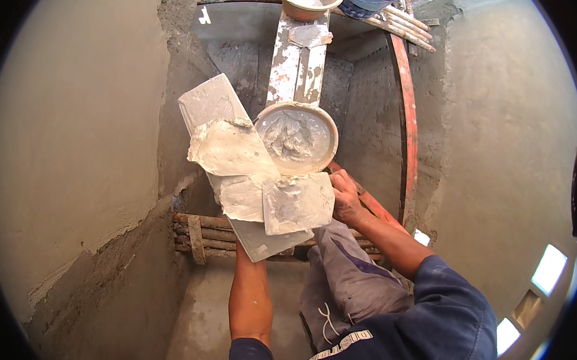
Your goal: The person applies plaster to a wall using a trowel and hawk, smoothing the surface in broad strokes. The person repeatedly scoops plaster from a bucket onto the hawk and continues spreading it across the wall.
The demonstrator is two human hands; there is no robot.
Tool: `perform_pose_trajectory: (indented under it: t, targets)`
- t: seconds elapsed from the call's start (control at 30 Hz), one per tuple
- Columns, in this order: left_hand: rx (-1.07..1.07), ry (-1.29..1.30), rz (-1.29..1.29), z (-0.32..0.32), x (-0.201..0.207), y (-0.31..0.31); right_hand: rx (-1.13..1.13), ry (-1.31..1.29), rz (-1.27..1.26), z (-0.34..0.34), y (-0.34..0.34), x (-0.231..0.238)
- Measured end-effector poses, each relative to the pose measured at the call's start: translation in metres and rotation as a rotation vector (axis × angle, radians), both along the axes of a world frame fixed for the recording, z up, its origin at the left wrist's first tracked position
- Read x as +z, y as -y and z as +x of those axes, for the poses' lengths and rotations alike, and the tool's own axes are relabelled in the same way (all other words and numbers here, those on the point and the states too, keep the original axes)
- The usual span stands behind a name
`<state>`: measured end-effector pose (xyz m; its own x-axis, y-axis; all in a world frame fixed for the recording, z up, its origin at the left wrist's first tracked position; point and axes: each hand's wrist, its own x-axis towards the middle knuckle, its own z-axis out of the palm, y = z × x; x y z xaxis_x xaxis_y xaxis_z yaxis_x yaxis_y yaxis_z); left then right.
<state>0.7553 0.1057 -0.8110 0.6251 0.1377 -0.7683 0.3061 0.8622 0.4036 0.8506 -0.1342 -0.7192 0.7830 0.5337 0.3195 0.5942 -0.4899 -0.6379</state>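
Note:
A long grey plasterer's hawk slants across the middle, with thick pale wet plaster spread over it. My left forearm runs up beneath its near end; the left hand is hidden under the board, which it holds up. My right hand is closed at the right edge of a squarish trowel, its blade smeared with plaster and lying over the mix on the hawk. The trowel's handle is mostly hidden by my fingers. Just beyond the blade, a round basin holds more wet grey plaster.
The basin rests on a plaster-splashed plank. At its far end are another bowl and a blue bucket. A red curved bar rises at right. Poles cross near my legs. Plastered walls flank both sides.

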Motion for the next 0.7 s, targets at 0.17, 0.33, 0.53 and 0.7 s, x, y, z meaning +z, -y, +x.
perform_pose_trajectory:
  t: [0.17,0.33,0.53,0.7]
  targets:
    - [-0.012,-0.004,-0.02,0.001,0.002,0.008,-0.193,0.08,-0.03,0.033,-0.02,-0.019]
    - [-0.018,-0.037,-0.044,-0.019,0.006,0.017,-0.363,0.077,-0.119,0.067,-0.035,-0.031]
    - [0.02,-0.062,-0.053,-0.043,0.013,0.019,-0.531,-0.287,-0.388,0.044,-0.001,-0.041]
    - [0.082,-0.072,-0.041,-0.068,0.025,0.015,-0.409,-0.618,-0.718,0.016,0.032,-0.053]
